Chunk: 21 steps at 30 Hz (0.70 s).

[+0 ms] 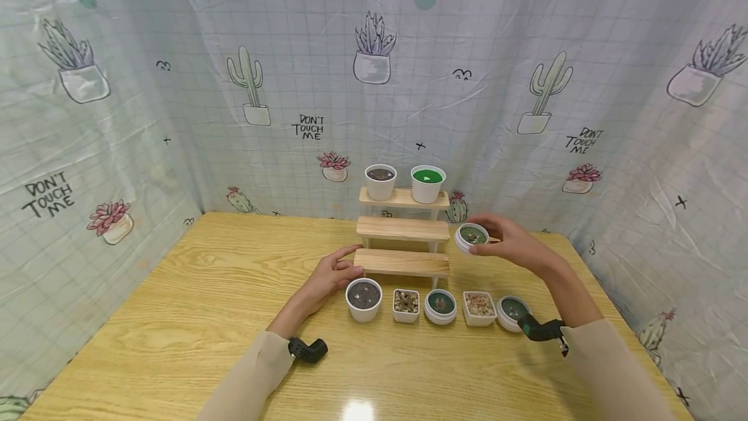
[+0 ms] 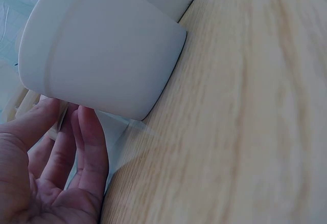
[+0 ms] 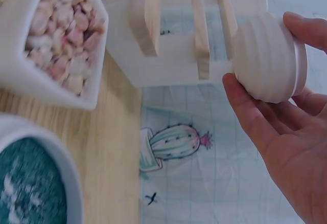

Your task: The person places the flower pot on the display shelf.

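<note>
The right hand holds a little round white pot by its sides, up beside the wooden stand, probably so nothing spills. The left hand pinches the lowest step's end, maybe to keep it still.

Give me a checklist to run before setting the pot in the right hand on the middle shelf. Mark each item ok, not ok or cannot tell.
1. Grip: the right hand holds the round white pot between thumb and fingers: ok.
2. Room: nothing stands on the middle shelf: ok.
3. Alignment: the pot is off to the right of that shelf, not over it: not ok.
4. Bracing: the left hand pinches the lowest shelf at its left end: ok.
5. Firmness of that brace: cannot tell.
6. Neighbours: both pots on the top shelf are upright: ok.
</note>
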Each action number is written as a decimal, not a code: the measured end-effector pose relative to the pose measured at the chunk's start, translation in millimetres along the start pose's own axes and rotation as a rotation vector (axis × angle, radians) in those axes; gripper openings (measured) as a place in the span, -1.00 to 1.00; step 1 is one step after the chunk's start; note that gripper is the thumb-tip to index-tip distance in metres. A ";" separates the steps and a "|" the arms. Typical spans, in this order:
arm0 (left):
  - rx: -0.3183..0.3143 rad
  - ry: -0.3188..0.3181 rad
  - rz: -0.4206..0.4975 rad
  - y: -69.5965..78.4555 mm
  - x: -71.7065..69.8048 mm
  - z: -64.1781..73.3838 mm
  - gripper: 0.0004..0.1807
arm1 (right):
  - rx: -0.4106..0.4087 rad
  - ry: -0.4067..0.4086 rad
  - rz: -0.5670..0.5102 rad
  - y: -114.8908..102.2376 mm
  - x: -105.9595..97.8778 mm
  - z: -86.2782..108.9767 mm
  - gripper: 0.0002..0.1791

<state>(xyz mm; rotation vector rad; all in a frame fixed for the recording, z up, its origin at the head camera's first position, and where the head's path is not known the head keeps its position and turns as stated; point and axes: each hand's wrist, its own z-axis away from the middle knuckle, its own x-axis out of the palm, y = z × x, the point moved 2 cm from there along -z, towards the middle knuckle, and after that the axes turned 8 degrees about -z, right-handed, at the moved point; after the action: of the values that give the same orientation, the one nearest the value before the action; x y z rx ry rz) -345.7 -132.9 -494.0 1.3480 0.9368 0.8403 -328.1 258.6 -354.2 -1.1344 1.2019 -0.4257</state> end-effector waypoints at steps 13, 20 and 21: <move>-0.003 0.006 -0.001 -0.7 -0.3 -0.4 -0.23 | -0.051 -0.023 -0.073 -18.7 19.2 -28.6 -0.35; -0.003 0.010 0.001 -0.1 -0.3 -0.2 -0.23 | -0.064 -0.028 -0.084 -23.6 29.9 -45.8 -0.30; -0.003 0.010 0.002 0.1 -0.4 0.0 -0.23 | -0.062 -0.026 -0.086 -24.3 31.2 -48.1 -0.29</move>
<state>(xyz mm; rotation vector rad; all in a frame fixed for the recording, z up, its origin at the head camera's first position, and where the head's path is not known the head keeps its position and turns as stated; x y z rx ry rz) -345.8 -133.3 -493.8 1.3438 0.9418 0.8504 -352.4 201.8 -346.2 -1.2447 1.1534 -0.4396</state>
